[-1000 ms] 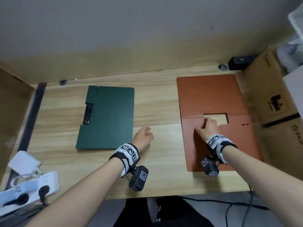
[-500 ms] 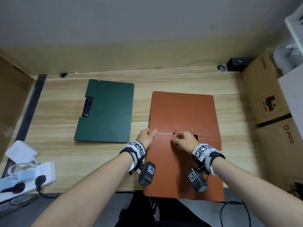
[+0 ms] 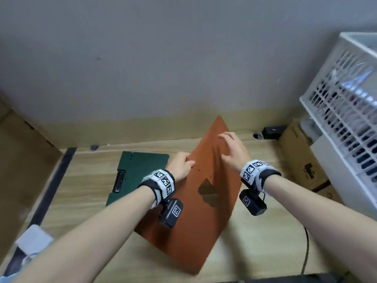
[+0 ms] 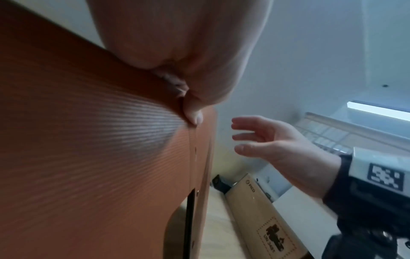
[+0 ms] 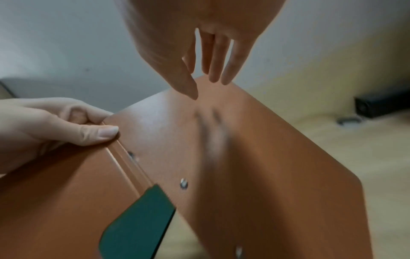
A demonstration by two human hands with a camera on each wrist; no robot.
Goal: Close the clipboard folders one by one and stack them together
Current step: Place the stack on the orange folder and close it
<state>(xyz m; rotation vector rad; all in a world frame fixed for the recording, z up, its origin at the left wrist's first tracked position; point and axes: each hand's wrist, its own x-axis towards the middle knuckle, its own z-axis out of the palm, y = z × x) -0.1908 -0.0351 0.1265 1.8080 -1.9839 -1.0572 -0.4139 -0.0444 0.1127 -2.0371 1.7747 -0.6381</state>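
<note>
Head view: left hand pinches orange folder; right hand fingers spread; green folder behind.

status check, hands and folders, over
Left hand pinches orange folder at its spine, folder tented. Right hand open, off its raised flap. Green folder closed, flat.

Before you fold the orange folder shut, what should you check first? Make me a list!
1. Left hand has a grip on the flat orange clipboard folder at its fold: ok.
2. Right hand is holding the raised flap: not ok; its fingers are open, beside it.
3. Orange folder is closed: not ok, still open and lifted.
4. Flat dark green clipboard folder is closed on the wooden desk: ok.
5. Papers inside the orange folder: cannot tell.
</note>
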